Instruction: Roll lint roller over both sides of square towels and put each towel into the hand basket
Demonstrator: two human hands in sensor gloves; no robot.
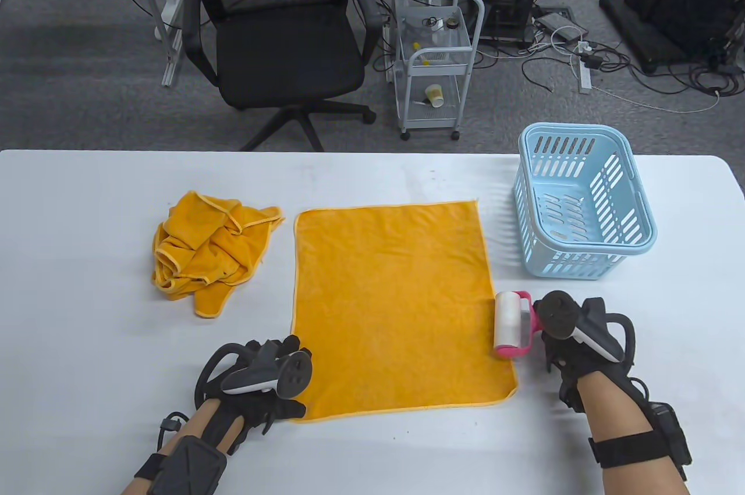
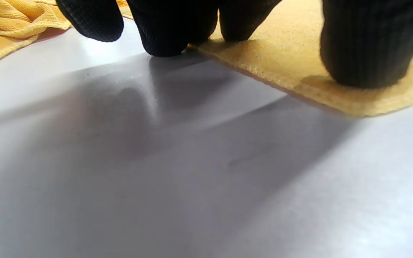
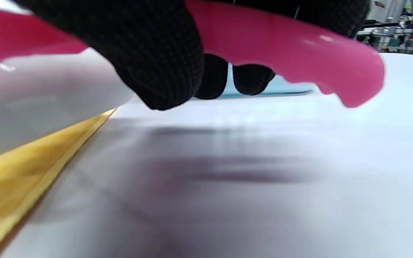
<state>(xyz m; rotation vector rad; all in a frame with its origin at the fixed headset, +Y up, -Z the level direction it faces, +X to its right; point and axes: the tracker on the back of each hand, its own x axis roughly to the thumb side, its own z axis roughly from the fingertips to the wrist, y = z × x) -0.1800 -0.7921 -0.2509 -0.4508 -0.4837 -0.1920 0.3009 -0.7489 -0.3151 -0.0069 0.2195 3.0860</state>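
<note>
A flat orange towel (image 1: 393, 309) lies spread in the middle of the white tabletop (image 1: 87, 344), near the front edge. The lint roller (image 1: 512, 323) rests with its white roll on the towel's right border, its pink frame and handle pointing right. The right hand (image 1: 573, 338) grips that pink handle: in the right wrist view its gloved fingers (image 3: 156, 53) curl round the handle (image 3: 289, 46), with the white roll touching the towel's hemmed edge (image 3: 31, 168).

The left hand (image 1: 262, 381) sits at the towel's near left corner. In the left wrist view its fingertips (image 2: 364, 53) press down on the corner of the cloth (image 2: 299, 61), while the other fingertips stand on or just beside the hem; nothing is pinched, and the fingers look bent at the tips rather than closed round anything.

To the left of the flat towel, apart from it, lies a crumpled heap of orange towels (image 1: 204, 250). To the right, near the tabletop's far right part, stands the light blue hand basket (image 1: 582, 201) with slotted walls.

Beyond the tabletop is grey carpet with a black office chair (image 1: 279, 35), a small white wheeled cart (image 1: 436, 70) with a paper cup on its lower shelf, and cables and a power strip (image 1: 585, 73) on the floor.
</note>
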